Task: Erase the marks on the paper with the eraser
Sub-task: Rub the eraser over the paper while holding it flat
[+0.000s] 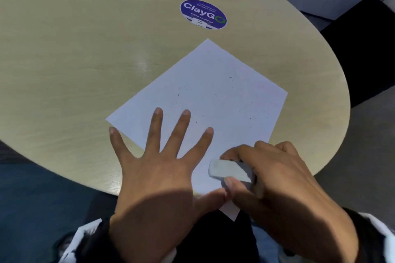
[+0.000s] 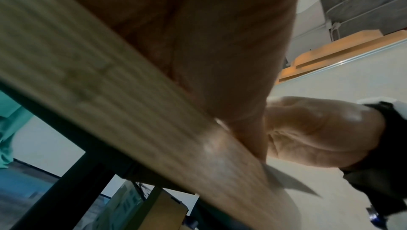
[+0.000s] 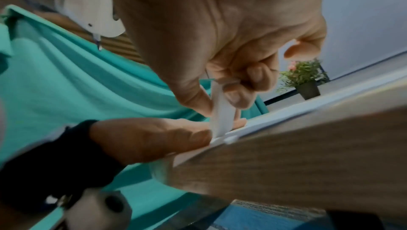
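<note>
A white sheet of paper (image 1: 215, 95) lies cornerwise on the round wooden table (image 1: 74, 59), dotted with small dark specks. My left hand (image 1: 158, 155) lies flat on the sheet's near left part, fingers spread and straight. My right hand (image 1: 275, 177) grips a white eraser (image 1: 229, 170) between thumb and fingers, its end down on the paper near the near corner. In the right wrist view the eraser (image 3: 222, 112) stands nearly on end on the paper (image 3: 275, 115), beside my left hand (image 3: 152, 138). The left wrist view shows only my left palm (image 2: 209, 42) on the table edge.
A round blue "ClayGo" sticker (image 1: 203, 14) sits on the table beyond the paper. A small potted plant (image 3: 306, 80) stands at the table's far side. A dark chair (image 1: 363, 48) is at the right. The paper's near corner overhangs the table edge.
</note>
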A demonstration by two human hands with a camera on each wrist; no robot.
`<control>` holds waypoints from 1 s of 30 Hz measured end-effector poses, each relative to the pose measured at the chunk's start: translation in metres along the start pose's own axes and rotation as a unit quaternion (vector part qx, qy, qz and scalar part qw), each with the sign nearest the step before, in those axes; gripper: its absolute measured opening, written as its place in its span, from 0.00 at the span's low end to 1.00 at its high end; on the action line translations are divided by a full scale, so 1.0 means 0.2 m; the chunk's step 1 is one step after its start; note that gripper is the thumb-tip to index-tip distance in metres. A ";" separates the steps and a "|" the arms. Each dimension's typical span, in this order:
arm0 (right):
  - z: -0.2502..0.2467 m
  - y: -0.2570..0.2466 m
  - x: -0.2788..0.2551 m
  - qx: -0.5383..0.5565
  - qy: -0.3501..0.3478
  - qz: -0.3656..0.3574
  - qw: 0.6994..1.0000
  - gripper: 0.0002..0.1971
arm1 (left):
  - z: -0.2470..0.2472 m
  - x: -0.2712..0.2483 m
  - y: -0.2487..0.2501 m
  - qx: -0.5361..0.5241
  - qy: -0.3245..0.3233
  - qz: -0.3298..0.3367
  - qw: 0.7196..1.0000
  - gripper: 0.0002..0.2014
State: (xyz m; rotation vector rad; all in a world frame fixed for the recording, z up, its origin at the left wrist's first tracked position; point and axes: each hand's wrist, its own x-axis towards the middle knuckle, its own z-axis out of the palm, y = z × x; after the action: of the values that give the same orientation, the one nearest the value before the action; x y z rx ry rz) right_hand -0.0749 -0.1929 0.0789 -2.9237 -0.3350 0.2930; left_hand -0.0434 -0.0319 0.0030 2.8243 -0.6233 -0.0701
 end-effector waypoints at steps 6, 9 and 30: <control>-0.04 0.11 0.05 0.012 0.047 0.028 0.998 0.17 | -0.01 0.03 -0.01 -0.010 -0.019 0.002 1.000 0.43; -0.01 0.03 0.01 0.019 0.008 0.006 1.000 0.16 | -0.01 0.04 -0.02 -0.028 -0.037 0.002 0.999 0.44; -0.06 0.05 0.09 -0.071 0.041 0.027 0.996 0.16 | -0.08 0.11 -0.04 0.019 -0.119 0.003 0.993 0.49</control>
State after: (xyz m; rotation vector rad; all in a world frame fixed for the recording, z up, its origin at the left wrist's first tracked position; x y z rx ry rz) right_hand -0.0528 -0.2007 0.0862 -3.0767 -0.2762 0.1612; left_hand -0.0194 -0.0310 0.0165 2.8733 -0.6895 -0.4032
